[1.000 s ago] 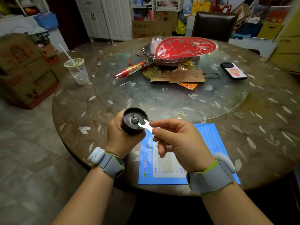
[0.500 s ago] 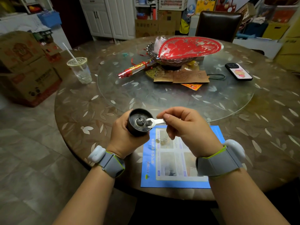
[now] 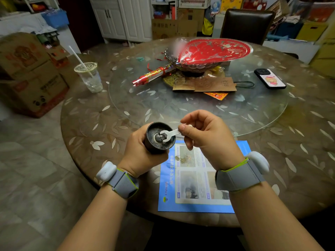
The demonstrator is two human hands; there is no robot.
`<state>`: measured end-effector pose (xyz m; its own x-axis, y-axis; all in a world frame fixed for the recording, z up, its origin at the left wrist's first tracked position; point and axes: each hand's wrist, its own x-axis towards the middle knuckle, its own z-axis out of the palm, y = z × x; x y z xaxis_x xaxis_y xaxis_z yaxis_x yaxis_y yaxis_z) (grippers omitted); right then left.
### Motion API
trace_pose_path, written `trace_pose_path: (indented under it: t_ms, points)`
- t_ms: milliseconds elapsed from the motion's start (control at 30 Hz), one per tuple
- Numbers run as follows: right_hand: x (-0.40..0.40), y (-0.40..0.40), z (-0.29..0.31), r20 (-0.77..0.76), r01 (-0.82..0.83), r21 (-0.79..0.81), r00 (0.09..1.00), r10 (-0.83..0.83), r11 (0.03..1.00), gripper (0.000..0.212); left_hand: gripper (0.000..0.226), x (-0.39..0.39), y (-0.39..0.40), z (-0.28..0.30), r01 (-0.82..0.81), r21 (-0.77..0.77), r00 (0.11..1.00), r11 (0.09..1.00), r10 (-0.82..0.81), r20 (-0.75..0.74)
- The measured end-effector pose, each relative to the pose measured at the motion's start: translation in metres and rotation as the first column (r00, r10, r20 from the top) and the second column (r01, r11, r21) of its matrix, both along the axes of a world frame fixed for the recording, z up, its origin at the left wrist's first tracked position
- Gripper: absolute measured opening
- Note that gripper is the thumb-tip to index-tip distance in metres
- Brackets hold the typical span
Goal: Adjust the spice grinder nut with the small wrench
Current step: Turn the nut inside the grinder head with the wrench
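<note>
Above the desk (image 3: 299,134) edge, left hand (image 3: 139,156) grips the grinder (image 3: 158,137); right hand (image 3: 208,138) pinches the wrench (image 3: 169,134), now seated on the nut (image 3: 160,137) and swung further back than before.

Head view, close above table (image 3: 101,127)

Grinder body (image 3: 154,147) hidden — (left hand (image 3: 139,156)).
</note>
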<state>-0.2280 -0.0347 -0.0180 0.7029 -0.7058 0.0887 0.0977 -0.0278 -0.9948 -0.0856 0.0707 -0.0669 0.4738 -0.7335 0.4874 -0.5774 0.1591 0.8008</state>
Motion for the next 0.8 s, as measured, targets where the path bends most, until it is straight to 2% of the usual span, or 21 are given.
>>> trace_pose_path:
  t_ms: [367, 533, 800]
  points:
    - [0.003, -0.005, -0.001, 0.024, 0.005, -0.028, 1.0, -0.004, 1.0, 0.009, 0.041, -0.001, 0.001, 0.004, 0.04, 0.013, 0.999, 0.999, -0.04, -0.027]
    - [0.005, -0.011, 0.003, 0.014, -0.02, -0.102, 1.0, 0.022, 0.995, 0.007, 0.046, -0.002, 0.002, 0.005, 0.076, 0.021, 0.997, 0.997, -0.076, -0.016]
    - [0.021, -0.022, 0.015, -0.06, -0.101, -0.211, 0.994, 0.09, 0.972, 0.021, 0.056, -0.002, 0.0, 0.005, 0.074, 0.028, 0.997, 0.997, -0.074, -0.009]
